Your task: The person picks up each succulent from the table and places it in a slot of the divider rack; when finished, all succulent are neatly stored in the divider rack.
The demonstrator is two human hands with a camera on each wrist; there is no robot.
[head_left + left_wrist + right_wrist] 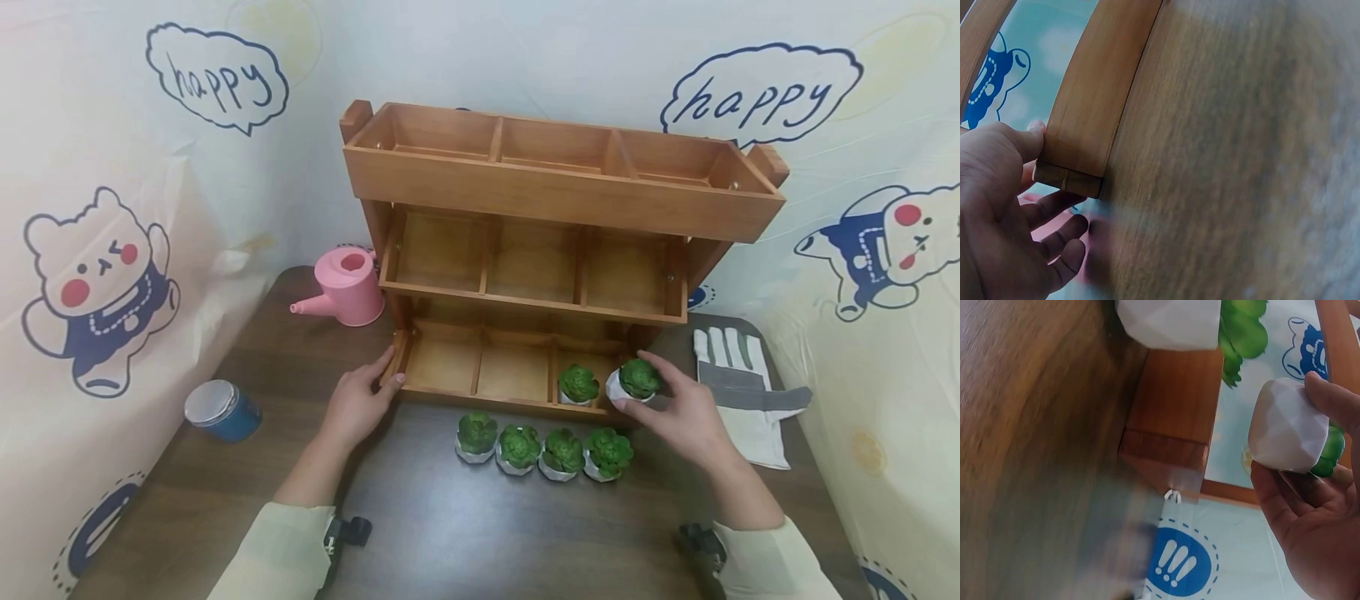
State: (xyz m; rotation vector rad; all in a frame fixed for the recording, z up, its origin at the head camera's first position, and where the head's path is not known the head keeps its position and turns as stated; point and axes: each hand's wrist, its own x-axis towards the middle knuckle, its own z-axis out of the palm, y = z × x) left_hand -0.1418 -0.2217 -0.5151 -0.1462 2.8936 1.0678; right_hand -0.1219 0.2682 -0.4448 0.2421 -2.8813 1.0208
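Four green succulents in white faceted pots point(519, 450) stand before a brown wooden three-tier shelf point(562, 196); round pink watering can point(356, 296) at left.
Left hand point(360, 406) grips the shelf's lower left corner; right hand point(692, 417) pinches another potted succulent point(638, 378) at the bottom tier's right end.

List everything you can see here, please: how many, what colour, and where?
Wooden rack: one, brown, back of the table
Potted plants: six, green in white pots; four in a row before the rack, one in the bottom tier's right compartment, one held
Watering can: one, pink, left of the rack
Jar: one, blue with silvery lid, table's left side
Work glove: at least one, white and grey, right
Table: one, dark brown, beneath
Printed cloth: pale, behind and beside
Sleeves: two, pale, both arms
Left hand: one, holding the bottom tier's left end
Right hand: one, holding a plant
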